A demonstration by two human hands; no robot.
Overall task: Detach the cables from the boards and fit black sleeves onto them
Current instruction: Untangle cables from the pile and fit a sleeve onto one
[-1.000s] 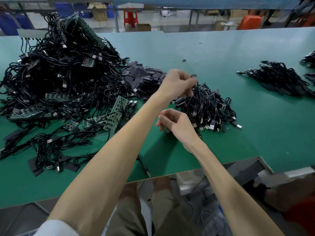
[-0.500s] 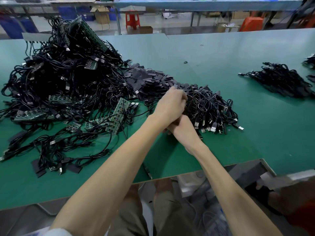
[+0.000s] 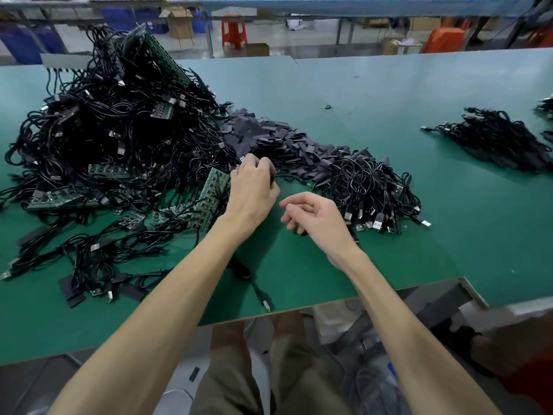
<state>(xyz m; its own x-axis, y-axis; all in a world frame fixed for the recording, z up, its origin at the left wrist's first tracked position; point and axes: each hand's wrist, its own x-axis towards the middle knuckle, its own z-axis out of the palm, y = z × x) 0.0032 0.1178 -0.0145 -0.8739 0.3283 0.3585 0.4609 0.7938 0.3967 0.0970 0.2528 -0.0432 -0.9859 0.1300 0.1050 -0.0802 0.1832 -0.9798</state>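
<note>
Gripping left hand [image 3: 254,190]: I pinch a cable [image 3: 287,176] at 11 o'clock.
Right hand [image 3: 317,218]: loosely curled, empty.

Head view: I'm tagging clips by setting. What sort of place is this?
Probably an electronics factory floor: a long green bench heaped with black cables, some still on green boards; a pile of black sleeves beside them; more benches, cartons and a red stool behind.

The left hand [image 3: 254,190] and right hand [image 3: 315,218] are ungloved, and both forearms [image 3: 185,295] are bare along their whole visible length. Olive-khaki shorts [image 3: 299,381] cover the lap, ending above bare knees [image 3: 229,333].
</note>
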